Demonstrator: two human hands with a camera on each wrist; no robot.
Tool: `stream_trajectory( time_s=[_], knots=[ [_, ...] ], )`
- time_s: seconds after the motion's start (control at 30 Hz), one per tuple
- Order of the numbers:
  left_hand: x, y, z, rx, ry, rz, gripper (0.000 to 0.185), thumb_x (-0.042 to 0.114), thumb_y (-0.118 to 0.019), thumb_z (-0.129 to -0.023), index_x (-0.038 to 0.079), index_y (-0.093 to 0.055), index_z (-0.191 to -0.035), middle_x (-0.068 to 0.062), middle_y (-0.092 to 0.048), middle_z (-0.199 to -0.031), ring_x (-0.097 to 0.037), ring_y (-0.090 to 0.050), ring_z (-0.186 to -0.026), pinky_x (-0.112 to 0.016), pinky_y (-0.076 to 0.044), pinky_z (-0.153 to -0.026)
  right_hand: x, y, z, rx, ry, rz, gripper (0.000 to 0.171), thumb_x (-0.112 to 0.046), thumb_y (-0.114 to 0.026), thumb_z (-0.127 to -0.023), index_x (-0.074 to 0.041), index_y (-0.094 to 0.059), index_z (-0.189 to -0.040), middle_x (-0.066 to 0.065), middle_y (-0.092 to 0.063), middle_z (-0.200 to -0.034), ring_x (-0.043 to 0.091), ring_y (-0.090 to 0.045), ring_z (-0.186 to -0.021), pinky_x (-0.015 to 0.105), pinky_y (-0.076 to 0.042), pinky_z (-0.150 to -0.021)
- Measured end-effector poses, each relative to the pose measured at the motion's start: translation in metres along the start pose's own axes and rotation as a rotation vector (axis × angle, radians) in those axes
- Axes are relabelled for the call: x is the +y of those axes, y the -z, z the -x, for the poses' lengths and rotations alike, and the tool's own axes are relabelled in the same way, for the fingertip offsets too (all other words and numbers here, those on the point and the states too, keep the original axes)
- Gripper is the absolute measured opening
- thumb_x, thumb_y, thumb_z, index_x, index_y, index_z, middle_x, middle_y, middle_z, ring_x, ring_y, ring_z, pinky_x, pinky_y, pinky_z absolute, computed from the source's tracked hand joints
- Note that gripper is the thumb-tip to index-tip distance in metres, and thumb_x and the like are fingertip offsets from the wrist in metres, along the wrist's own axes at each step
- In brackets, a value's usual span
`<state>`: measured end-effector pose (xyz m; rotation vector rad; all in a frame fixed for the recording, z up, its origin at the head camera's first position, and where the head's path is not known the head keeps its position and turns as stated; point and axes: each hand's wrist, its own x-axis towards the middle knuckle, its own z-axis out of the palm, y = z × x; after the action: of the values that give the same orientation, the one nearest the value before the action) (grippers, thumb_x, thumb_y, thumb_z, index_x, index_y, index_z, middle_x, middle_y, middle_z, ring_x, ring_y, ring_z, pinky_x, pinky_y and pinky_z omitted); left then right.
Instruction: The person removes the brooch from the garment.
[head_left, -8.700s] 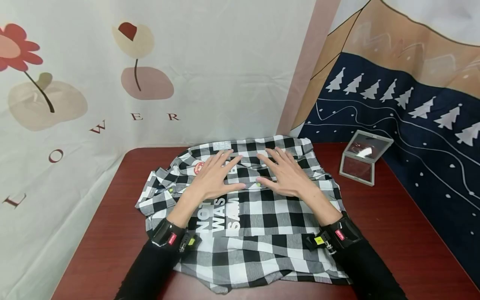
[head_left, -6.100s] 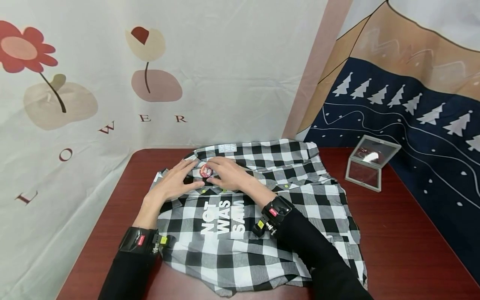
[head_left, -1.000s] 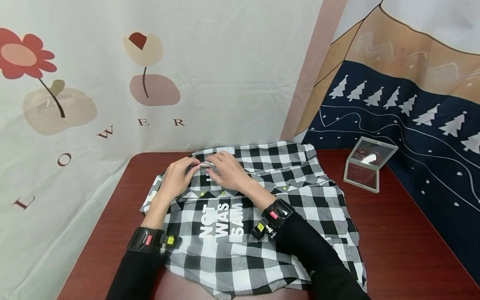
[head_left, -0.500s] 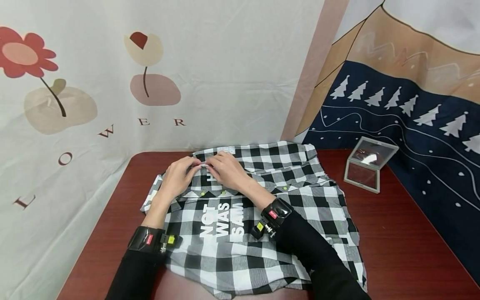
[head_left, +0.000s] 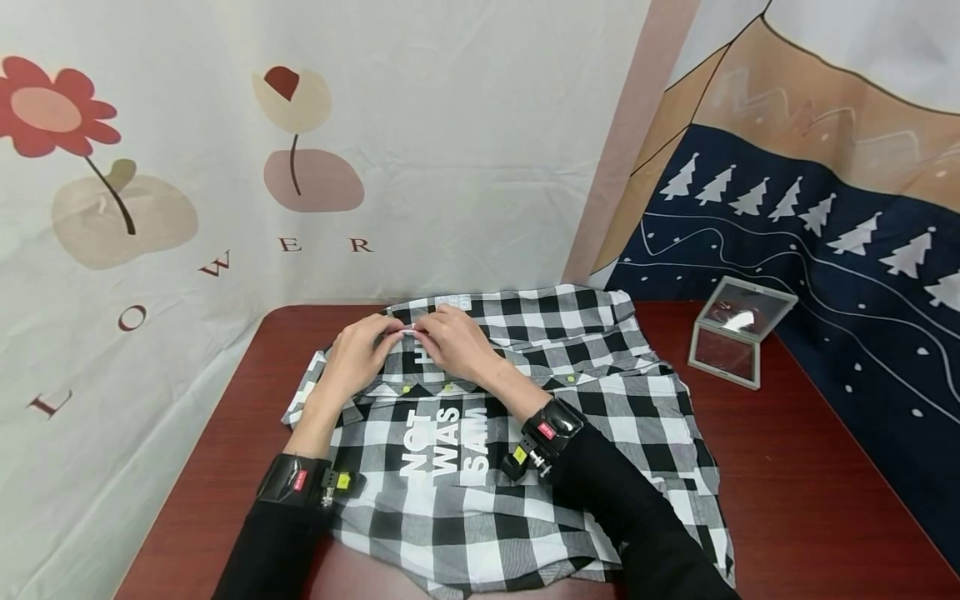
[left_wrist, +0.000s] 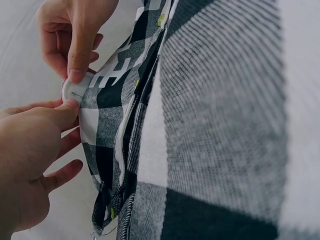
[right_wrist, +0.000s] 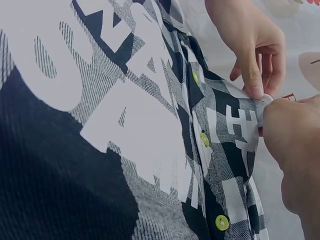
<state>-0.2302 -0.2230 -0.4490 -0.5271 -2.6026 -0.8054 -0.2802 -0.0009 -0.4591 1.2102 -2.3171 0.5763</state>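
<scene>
Hands | left hand [head_left: 358, 350] and right hand [head_left: 455, 343] curled, both pinching round badge [left_wrist: 75, 90] | on plaid shirt [head_left: 525, 433]

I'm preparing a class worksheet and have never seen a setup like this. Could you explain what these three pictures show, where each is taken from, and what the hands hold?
No machine here: a person works with bare hands, wearing three cameras. The wide picture comes from the head, the two close-ups from cameras on the wrist straps. On the dark red table lies a black-and-white checked shirt with white lettering; a small open mirrored case sits to the right. The left hand and right hand together pinch a round badge at the shirt's far edge.
</scene>
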Motion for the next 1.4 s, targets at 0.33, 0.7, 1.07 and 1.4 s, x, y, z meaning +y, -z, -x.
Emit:
stream_trajectory(
  time_s=[0.33,0.7,1.07,1.4],
  knots=[
    [-0.006,-0.003,0.001,0.030,0.003,0.093,0.025,0.012,-0.078,-0.108,0.002,-0.080,-0.131,-0.018,-0.080,-0.119,-0.037,-0.078,-0.107,-0.056,-0.062,-0.088,0.001,-0.002,0.004,0.039,-0.156,-0.182,0.015,-0.018,-0.073,-0.112,-0.010,-0.084,-0.116,0.006,-0.085,-0.106,0.022,-0.069,-0.090,0.037,-0.058,-0.076],
    [-0.008,-0.008,0.001,0.072,0.021,0.180,0.022,0.011,-0.074,-0.110,0.004,-0.080,-0.131,-0.018,-0.081,-0.120,-0.038,-0.078,-0.109,-0.060,-0.063,-0.088,0.004,-0.013,0.010,0.132,-0.313,-0.420,0.015,-0.019,-0.075,-0.111,-0.009,-0.086,-0.112,0.007,-0.084,-0.100,0.020,-0.072,-0.085,0.027,-0.057,-0.077],
    [-0.008,-0.009,0.001,0.061,0.095,0.245,0.024,0.014,-0.073,-0.112,0.005,-0.080,-0.133,-0.017,-0.083,-0.116,-0.031,-0.075,-0.096,-0.032,-0.057,-0.082,0.004,-0.016,0.014,0.154,-0.481,-0.667,0.014,-0.022,-0.077,-0.110,-0.011,-0.086,-0.110,0.007,-0.080,-0.087,0.008,-0.060,-0.065,0.022,-0.047,-0.060],
    [-0.004,-0.011,-0.001,0.057,0.175,0.274,0.024,0.021,-0.072,-0.113,0.008,-0.081,-0.132,-0.016,-0.082,-0.115,-0.029,-0.073,-0.098,-0.020,-0.051,-0.081,0.005,-0.016,0.014,0.162,-0.523,-0.719,0.014,-0.021,-0.078,-0.109,-0.011,-0.087,-0.110,0.007,-0.082,-0.088,0.008,-0.060,-0.065,0.022,-0.048,-0.060]
  ],
)
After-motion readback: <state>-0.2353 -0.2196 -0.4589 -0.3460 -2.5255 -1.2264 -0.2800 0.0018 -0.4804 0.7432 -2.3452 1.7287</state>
